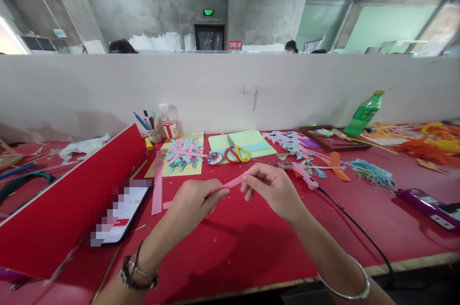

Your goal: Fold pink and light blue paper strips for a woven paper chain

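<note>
A narrow pink paper strip (pixel 233 183) stretches between my two hands above the red tabletop. My left hand (pixel 199 199) pinches its left end between thumb and fingers. At the other end, the fingertips of my right hand (pixel 271 187) close on the strip. Beyond the hands lie scissors (pixel 237 153) with red and yellow handles, resting on pale green paper (pixel 219 142). A pink glue gun (pixel 304 174) with a black cord lies just right of my right hand. Another pink paper strip (pixel 157 190) lies left of my left hand.
A red board (pixel 82 195) leans on the left, with a phone (pixel 124 214) against it. Pink and blue paper cuttings (pixel 183 154) sit on yellow paper. A green bottle (pixel 364 113) tilts at the back right, and a purple power strip (pixel 429 207) lies at right. A white partition (pixel 201 84) stands behind.
</note>
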{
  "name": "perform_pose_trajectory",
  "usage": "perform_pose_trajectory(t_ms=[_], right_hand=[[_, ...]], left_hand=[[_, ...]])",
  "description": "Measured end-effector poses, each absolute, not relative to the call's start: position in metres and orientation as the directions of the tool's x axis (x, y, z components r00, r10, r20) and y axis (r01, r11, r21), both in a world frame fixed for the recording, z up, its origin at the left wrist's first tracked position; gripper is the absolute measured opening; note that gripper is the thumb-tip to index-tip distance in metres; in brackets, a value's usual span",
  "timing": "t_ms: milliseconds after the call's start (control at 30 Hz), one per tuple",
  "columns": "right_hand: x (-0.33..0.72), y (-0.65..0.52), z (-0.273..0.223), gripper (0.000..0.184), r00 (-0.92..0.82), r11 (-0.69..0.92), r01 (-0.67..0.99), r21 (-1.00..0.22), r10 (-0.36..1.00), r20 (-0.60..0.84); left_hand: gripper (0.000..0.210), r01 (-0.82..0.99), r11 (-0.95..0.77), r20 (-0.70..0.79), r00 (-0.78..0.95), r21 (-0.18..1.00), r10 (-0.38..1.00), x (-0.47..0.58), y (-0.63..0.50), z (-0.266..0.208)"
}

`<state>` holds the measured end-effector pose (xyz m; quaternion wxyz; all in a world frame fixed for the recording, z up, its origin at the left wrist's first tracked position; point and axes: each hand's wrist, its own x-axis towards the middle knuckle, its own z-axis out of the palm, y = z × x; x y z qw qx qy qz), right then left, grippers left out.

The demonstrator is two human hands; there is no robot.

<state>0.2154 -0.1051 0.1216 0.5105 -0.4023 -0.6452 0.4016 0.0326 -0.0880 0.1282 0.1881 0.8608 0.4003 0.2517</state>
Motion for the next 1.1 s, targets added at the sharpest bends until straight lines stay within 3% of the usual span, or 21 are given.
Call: perform_pose_trajectory(t_ms=[167, 267, 400, 500, 733, 867, 1100], right_hand=[[0.216, -0.102, 0.113, 0.016, -0.193, 0.332, 0.075, -0.940, 0.930, 0.313], [0.215, -0.100, 0.108, 0.019, -0.246, 0.338, 0.074, -0.938, 0.918, 0.311], [0.216, -0.096, 0.103, 0.023, -0.171, 0.334, 0.099, -0.937, 0.934, 0.315], [0.219, -0.094, 0.100, 0.024, -0.126, 0.321, 0.123, -0.939, 0.944, 0.306], [0.230, -0.090, 0.084, 0.021, -0.089, 0.282, 0.180, -0.942, 0.959, 0.270], [0.243, -0.089, 0.059, 0.021, -0.138, 0.244, 0.346, -0.906, 0.968, 0.208], [0.263, -0.094, 0.022, 0.017, -0.168, 0.207, 0.716, -0.666, 0.978, 0.123]], left_hand=[[0.041, 0.520, -0.570, 0.209, 0.595, 0.636, 0.776, 0.036, -0.085, 0.126], [0.042, 0.540, -0.596, 0.206, 0.615, 0.594, 0.761, 0.037, -0.081, 0.123], [0.020, 0.580, -0.618, 0.277, 0.571, 0.531, 0.773, 0.037, -0.077, 0.118], [0.031, 0.586, -0.632, 0.329, 0.546, 0.508, 0.771, 0.034, -0.074, 0.113], [0.022, 0.585, -0.705, 0.319, 0.632, 0.400, 0.706, 0.023, -0.068, 0.098], [0.023, 0.589, -0.681, 0.247, 0.650, 0.435, 0.719, 0.029, -0.068, 0.074], [0.015, 0.576, -0.633, 0.106, 0.691, 0.517, 0.715, 0.048, -0.065, 0.024]])
